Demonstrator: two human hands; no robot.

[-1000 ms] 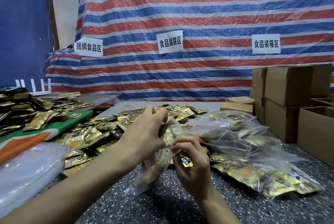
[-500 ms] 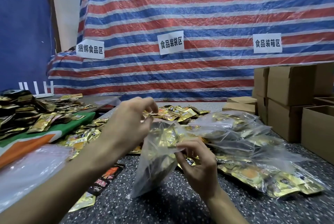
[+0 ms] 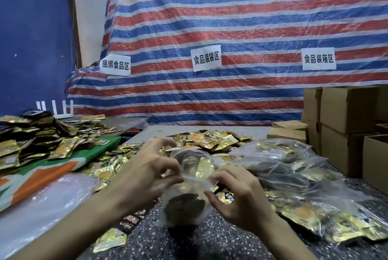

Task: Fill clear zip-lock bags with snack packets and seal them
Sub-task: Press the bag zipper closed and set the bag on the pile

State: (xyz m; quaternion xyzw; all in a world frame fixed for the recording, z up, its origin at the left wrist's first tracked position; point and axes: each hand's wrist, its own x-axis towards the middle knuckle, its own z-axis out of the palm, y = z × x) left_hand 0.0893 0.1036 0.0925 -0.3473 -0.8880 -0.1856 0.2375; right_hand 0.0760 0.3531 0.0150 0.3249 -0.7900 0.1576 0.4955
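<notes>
Far beyond my hands hangs the red, white and blue striped tarpaulin (image 3: 231, 28), the biggest thing in view. Under my grip lies the speckled table (image 3: 210, 243). Well off to the right of my hands stand stacked cardboard boxes (image 3: 346, 112). Just right of my right hand spreads a heap of filled zip-lock bags (image 3: 304, 175), gold packets showing through the clear plastic. To the left of my left arm a green and orange cloth (image 3: 69, 167) carries a pile of gold and dark snack packets (image 3: 31, 144), and nearer to me on that side lies a sheet of clear plastic (image 3: 42, 203). Straight past my fingertips sits another mound of loose gold packets (image 3: 210, 140).

Between my hands is the clear zip-lock bag (image 3: 186, 203) I am working on. It hangs from its top edge with its bottom at the table, with gold and dark packets inside. My left hand (image 3: 144, 175) pinches the top strip at its left end between thumb and forefinger. My right hand (image 3: 237, 192) pinches the same strip at its right end. Whether the zip is closed along the strip I cannot tell.

Three white paper labels (image 3: 206, 58) are stuck on the tarpaulin. Below my left wrist lie a dark packet (image 3: 129, 223) and a gold packet (image 3: 110, 238) on the table
</notes>
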